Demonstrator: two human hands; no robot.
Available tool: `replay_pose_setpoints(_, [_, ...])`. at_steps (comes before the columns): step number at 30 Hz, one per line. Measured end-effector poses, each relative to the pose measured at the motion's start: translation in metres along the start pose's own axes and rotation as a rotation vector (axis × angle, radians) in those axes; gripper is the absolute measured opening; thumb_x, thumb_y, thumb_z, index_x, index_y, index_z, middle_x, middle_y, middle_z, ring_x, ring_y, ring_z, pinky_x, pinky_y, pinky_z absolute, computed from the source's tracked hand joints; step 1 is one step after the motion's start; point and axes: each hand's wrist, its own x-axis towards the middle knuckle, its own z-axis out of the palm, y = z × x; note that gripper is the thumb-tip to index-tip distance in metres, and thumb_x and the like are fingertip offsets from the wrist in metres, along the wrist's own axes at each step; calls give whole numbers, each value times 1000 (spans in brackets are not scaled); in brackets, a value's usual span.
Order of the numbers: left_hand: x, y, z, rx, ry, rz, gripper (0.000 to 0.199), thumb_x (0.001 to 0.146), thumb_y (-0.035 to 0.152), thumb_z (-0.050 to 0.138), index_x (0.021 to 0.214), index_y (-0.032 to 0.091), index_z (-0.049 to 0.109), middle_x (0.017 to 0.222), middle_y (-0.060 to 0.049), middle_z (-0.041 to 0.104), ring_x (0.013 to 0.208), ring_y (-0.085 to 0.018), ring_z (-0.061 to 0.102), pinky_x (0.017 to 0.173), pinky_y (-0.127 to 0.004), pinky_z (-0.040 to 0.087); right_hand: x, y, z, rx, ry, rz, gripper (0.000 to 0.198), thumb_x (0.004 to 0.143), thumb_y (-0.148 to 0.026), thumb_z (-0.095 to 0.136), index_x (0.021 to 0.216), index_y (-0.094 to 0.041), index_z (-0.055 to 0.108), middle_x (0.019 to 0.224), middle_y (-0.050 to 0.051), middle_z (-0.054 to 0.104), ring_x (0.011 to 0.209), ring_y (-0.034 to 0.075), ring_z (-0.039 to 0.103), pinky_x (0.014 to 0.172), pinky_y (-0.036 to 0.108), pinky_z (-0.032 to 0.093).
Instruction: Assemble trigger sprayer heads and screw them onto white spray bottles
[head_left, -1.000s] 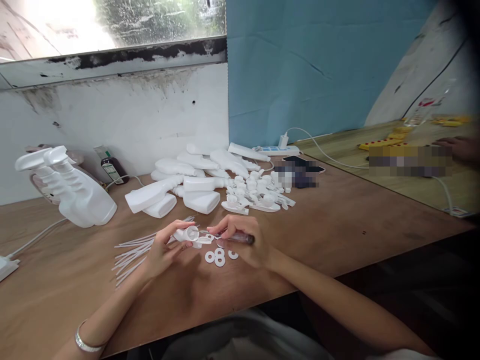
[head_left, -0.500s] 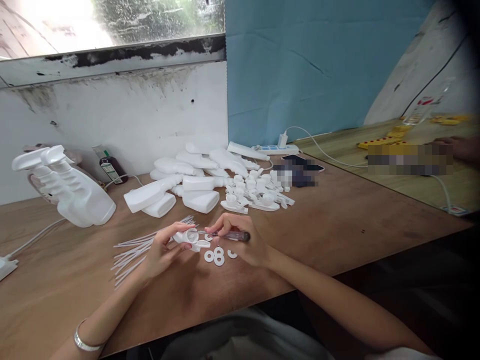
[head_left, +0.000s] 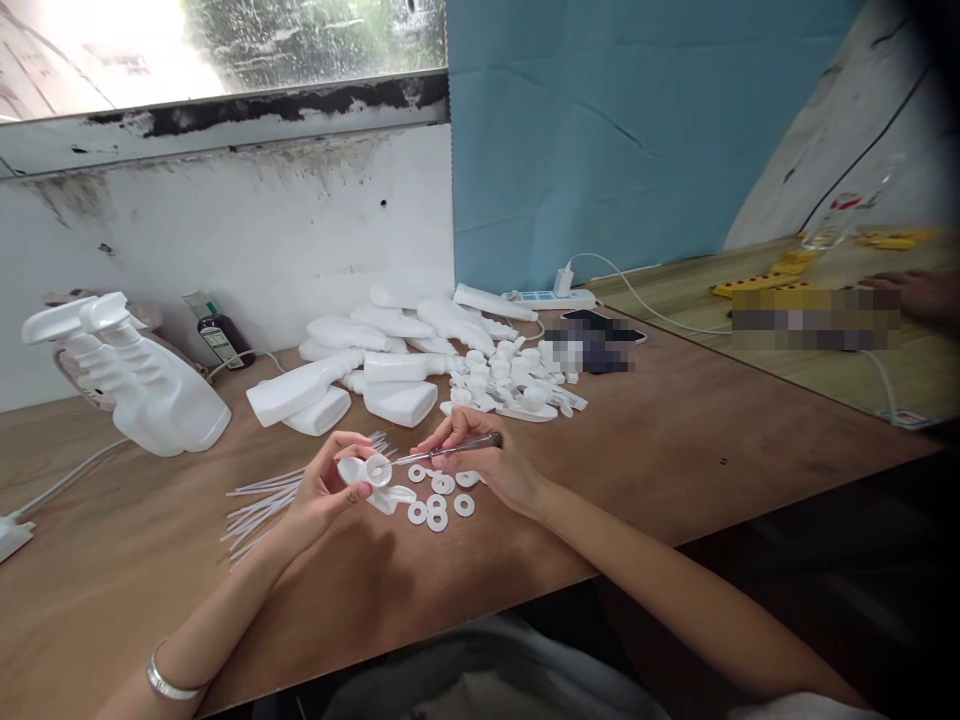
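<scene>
My left hand [head_left: 330,490] is closed round a white spray trigger head [head_left: 352,470], its round collar turned up toward me. In my right hand [head_left: 480,455] is a screwdriver [head_left: 457,447] with a clear handle and dark end; its thin shaft points left, and the tip is at the collar opening. Whether the tip touches the inside I cannot tell. Several white ring washers [head_left: 437,520] lie on the table below my right hand. Thin white tubes [head_left: 270,500] are spread beside and behind my left hand.
Behind my hands are a heap of white trigger heads [head_left: 517,385] and a pile of white bottles [head_left: 401,385]. Two assembled spray bottles [head_left: 165,400] stand left, near a dark bottle [head_left: 217,335]. A power strip [head_left: 551,299] lies at the back; another person's hand [head_left: 911,295] is far right.
The spray trigger head has tipped so its collar faces me more. The screwdriver's handle end has risen, and my right hand has shifted up slightly, uncovering more washers.
</scene>
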Motion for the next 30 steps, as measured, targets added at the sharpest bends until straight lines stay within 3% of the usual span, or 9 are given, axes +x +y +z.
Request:
replay_pose_setpoints(7, [1, 0, 2, -155, 61, -26, 26, 68, 26, 71, 82, 19, 50, 90, -4, 63, 77, -16, 58, 65, -25, 46, -2, -2, 3, -67, 5, -44, 28, 65, -18, 72, 62, -18, 44, 80, 3, 70, 76, 19, 67, 68, 34, 52])
replay_pose_setpoints(11, [1, 4, 6, -209, 138, -53, 24, 69, 26, 71, 82, 19, 51, 88, -4, 64, 81, -18, 59, 68, -27, 47, -9, 2, 8, -394, 28, -305, 20, 74, -19, 65, 64, -18, 48, 84, 5, 68, 79, 19, 66, 67, 31, 51])
replay_pose_setpoints(15, [0, 8, 10, -293, 153, -118, 24, 75, 34, 64, 90, 20, 51, 81, -3, 62, 73, -16, 58, 63, -28, 48, -15, 10, 12, -664, -191, -688, 12, 80, -10, 55, 73, -19, 50, 94, 9, 65, 91, 17, 64, 75, 29, 53])
replay_pose_setpoints(17, [0, 9, 12, -321, 150, -141, 27, 77, 38, 61, 94, 19, 51, 75, -2, 60, 66, -14, 56, 59, -25, 48, -16, 13, 13, -744, -266, -783, 14, 80, -5, 51, 77, -18, 50, 97, 10, 64, 98, 17, 62, 78, 26, 53])
replay_pose_setpoints(24, [2, 10, 16, -274, 210, -225, 32, 75, 43, 61, 93, 19, 48, 61, 2, 57, 53, -9, 51, 46, -16, 38, -18, 17, 15, -773, -262, -750, 12, 82, -6, 49, 80, -18, 50, 97, 10, 62, 99, 17, 61, 75, 24, 52])
replay_pose_setpoints(30, [2, 11, 18, -243, 177, -285, 36, 73, 48, 61, 89, 20, 46, 57, 3, 54, 45, -7, 46, 41, -15, 32, -16, 10, 16, -597, -142, -481, 12, 81, -17, 56, 72, -19, 49, 92, 7, 64, 85, 17, 63, 71, 30, 52])
